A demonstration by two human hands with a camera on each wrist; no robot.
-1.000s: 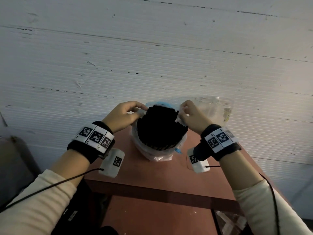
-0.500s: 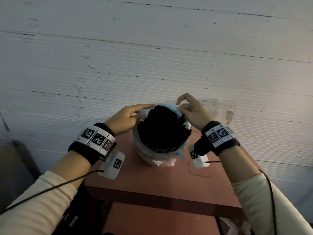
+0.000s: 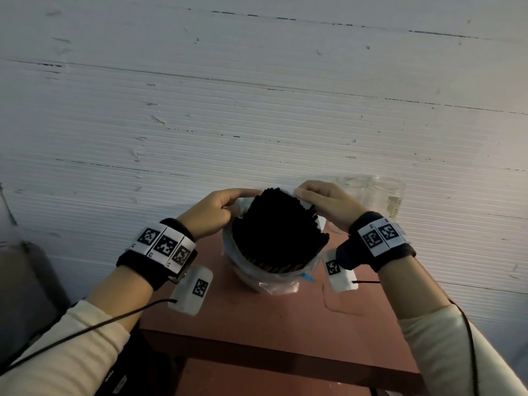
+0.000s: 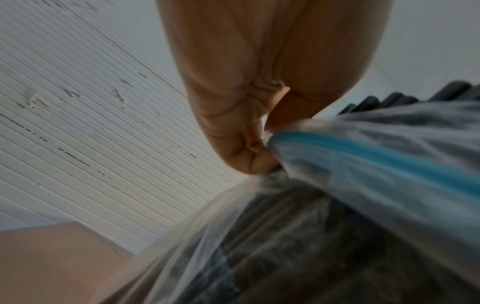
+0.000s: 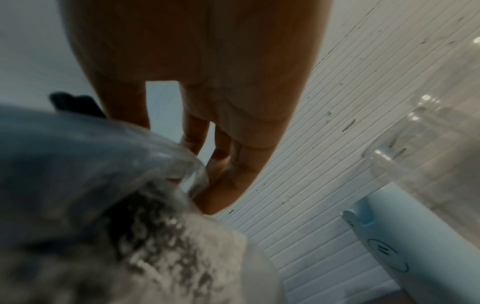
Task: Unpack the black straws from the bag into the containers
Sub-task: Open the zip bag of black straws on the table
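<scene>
Now the mouth of the bag (image 3: 271, 277) is gripped at its far rim from both sides: the left hand (image 3: 213, 212) has its fingers curled over the plastic at the left, and in the left wrist view the film beside the blue zip strip (image 4: 376, 156) is pinched between thumb and fingertips. The right hand (image 3: 328, 202), whose fingers were lifted and spread half a second ago, has been brought back down onto the rim — its fingers are curled over the plastic at the right, although in the right wrist view the exact pinch is blurred and cannot be told for certain.

The black straws (image 3: 275, 228) stand upright as one dense bundle inside the bag, their ends projecting above the rolled-down plastic, in the middle of the reddish table (image 3: 257, 318). The clear containers (image 3: 371, 192) stand just beside the right hand, against the white ribbed wall (image 3: 257, 95), and no straws can be seen in them.

The plastic sits lower around the bundle than a second ago — so the bag is judged to be nearly opened, and the transfer itself not yet begun. A firm grasp of the bundle will probably be needed next, since loose straws could scatter.
</scene>
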